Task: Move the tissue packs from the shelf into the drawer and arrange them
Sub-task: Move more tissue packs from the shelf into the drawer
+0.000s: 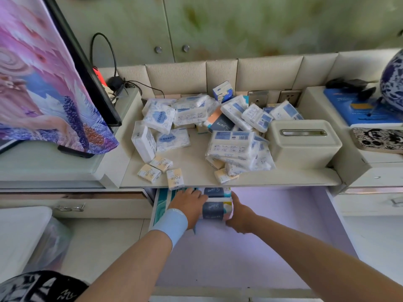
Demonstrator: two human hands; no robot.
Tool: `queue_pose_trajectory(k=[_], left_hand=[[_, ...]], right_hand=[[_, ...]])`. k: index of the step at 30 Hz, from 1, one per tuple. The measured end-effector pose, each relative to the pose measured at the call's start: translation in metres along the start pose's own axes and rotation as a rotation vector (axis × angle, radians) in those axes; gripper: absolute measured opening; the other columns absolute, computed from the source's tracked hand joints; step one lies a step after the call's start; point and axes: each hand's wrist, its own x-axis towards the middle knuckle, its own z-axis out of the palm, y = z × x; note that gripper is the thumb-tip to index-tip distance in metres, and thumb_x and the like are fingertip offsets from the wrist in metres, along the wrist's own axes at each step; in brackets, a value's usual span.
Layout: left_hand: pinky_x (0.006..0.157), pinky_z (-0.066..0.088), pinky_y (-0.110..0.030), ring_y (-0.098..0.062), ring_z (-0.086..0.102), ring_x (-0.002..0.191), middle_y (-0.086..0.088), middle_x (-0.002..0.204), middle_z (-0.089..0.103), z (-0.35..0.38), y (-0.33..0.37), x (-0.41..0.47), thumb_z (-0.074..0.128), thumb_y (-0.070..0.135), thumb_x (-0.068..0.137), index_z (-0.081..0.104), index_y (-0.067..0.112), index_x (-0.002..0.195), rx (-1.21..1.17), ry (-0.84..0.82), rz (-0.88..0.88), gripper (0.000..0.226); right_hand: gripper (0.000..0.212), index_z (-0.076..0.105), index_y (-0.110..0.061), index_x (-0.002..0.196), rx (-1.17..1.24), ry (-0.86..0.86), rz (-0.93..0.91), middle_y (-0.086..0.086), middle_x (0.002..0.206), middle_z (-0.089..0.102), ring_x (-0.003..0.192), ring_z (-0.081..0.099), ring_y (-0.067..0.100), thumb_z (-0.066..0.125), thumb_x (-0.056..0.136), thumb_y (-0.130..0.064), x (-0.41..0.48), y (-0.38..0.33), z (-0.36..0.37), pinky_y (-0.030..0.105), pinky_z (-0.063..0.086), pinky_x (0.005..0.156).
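Many white and blue tissue packs [231,147] lie in a loose heap on the beige shelf [192,171], with small yellow "Face" packs [174,178] near its front edge. Below, the open drawer [283,225] has a lilac floor. At its back left stand two dark-banded tissue packs [214,208], one behind the other, beside teal packs [162,203]. My left hand [189,205], with a light blue wristband, presses on the left side of the nearer dark-banded pack. My right hand [238,214] grips its right side.
A beige tissue box [305,142] stands on the shelf's right end. A television under a patterned cloth [43,83] rises at left, with cables behind it. A blue book [357,110] and a blue-white vase [392,83] sit at right. A closed drawer with a ring handle [69,207] is at left.
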Motion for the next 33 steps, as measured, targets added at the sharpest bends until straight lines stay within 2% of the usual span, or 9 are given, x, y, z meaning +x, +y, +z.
queue_pose_trajectory(k=[5, 9, 12, 14, 18, 22, 25, 29, 33], left_hand=[[0.092, 0.047, -0.040, -0.025, 0.048, 0.118, -0.004, 0.128, 0.055, -0.046, -0.004, -0.006, 0.056, 0.029, 0.091, 0.048, 0.025, 0.134, -0.183, 0.010, -0.060, 0.044], [0.096, 0.047, -0.035, -0.022, 0.055, 0.116, 0.002, 0.133, 0.057, -0.095, -0.017, -0.003, 0.053, 0.034, 0.093, 0.053, 0.031, 0.133, -0.388, 0.065, -0.115, 0.040], [0.096, 0.047, -0.035, -0.021, 0.056, 0.114, 0.005, 0.133, 0.057, -0.122, -0.032, 0.000, 0.050, 0.036, 0.095, 0.053, 0.034, 0.132, -0.473, 0.112, -0.131, 0.037], [0.096, 0.047, -0.035, -0.020, 0.056, 0.115, 0.007, 0.133, 0.057, -0.133, -0.045, 0.002, 0.050, 0.037, 0.095, 0.051, 0.033, 0.134, -0.475, 0.119, -0.146, 0.039], [0.097, 0.046, -0.035, -0.024, 0.053, 0.120, 0.003, 0.137, 0.054, -0.154, -0.066, 0.022, 0.050, 0.034, 0.094, 0.048, 0.031, 0.137, -0.481, 0.153, -0.198, 0.043], [0.096, 0.047, -0.037, -0.029, 0.053, 0.121, -0.001, 0.140, 0.051, -0.175, -0.078, 0.058, 0.046, 0.031, 0.095, 0.048, 0.031, 0.137, -0.533, 0.217, -0.243, 0.042], [0.096, 0.043, -0.035, -0.029, 0.051, 0.125, -0.003, 0.144, 0.048, -0.174, -0.079, 0.089, 0.049, 0.035, 0.096, 0.046, 0.027, 0.141, -0.635, 0.193, -0.305, 0.046], [0.093, 0.046, -0.036, -0.033, 0.057, 0.115, -0.008, 0.131, 0.060, -0.159, -0.073, 0.124, 0.050, 0.035, 0.093, 0.056, 0.018, 0.128, -0.793, 0.114, -0.361, 0.039], [0.097, 0.047, -0.039, -0.033, 0.060, 0.109, -0.009, 0.122, 0.064, -0.159, -0.073, 0.142, 0.047, 0.058, 0.084, 0.060, 0.020, 0.128, -1.079, 0.093, -0.460, 0.060]], right_hand=[[0.053, 0.041, -0.011, 0.140, -0.169, 0.099, 0.110, 0.010, 0.116, 0.063, 0.096, 0.068, 0.024, 0.061, 0.095, -0.030, -0.028, -0.007, -0.029, 0.034, 0.059, 0.082], [0.033, 0.059, -0.011, 0.119, -0.512, 0.240, -0.025, 0.004, 0.115, 0.062, 0.102, 0.060, 0.022, 0.047, 0.097, -0.033, -0.053, -0.030, -0.069, 0.031, 0.050, 0.087], [0.023, 0.064, -0.011, 0.100, -0.518, 0.318, -0.095, 0.006, 0.095, 0.061, 0.089, 0.060, 0.026, 0.047, 0.094, -0.025, -0.071, -0.065, -0.107, 0.035, 0.051, 0.079], [0.026, 0.067, -0.012, 0.103, -0.518, 0.416, -0.164, 0.007, 0.100, 0.066, 0.095, 0.063, 0.029, 0.045, 0.094, -0.023, -0.079, -0.088, -0.133, 0.037, 0.052, 0.082], [0.029, 0.061, -0.020, 0.122, -0.643, 0.569, -0.245, 0.003, 0.123, 0.062, 0.109, 0.060, 0.025, 0.045, 0.098, -0.026, -0.075, -0.117, -0.175, 0.034, 0.051, 0.087], [0.032, 0.060, -0.024, 0.126, -0.596, 0.602, -0.268, 0.004, 0.125, 0.060, 0.108, 0.059, 0.024, 0.048, 0.097, -0.024, -0.042, -0.131, -0.200, 0.029, 0.047, 0.077], [0.037, 0.056, -0.025, 0.132, -0.643, 0.676, -0.267, 0.007, 0.130, 0.052, 0.115, 0.051, 0.026, 0.051, 0.096, -0.031, -0.007, -0.139, -0.206, 0.036, 0.047, 0.089], [0.063, 0.028, -0.030, 0.144, -0.688, 0.668, -0.176, 0.012, 0.147, 0.030, 0.135, 0.030, 0.035, 0.059, 0.090, -0.037, 0.035, -0.139, -0.209, 0.053, 0.032, 0.106], [0.064, 0.023, -0.034, 0.141, -0.663, 0.653, -0.237, 0.010, 0.142, 0.038, 0.127, 0.041, 0.033, 0.062, 0.089, -0.031, 0.061, -0.131, -0.211, 0.052, 0.037, 0.102]])
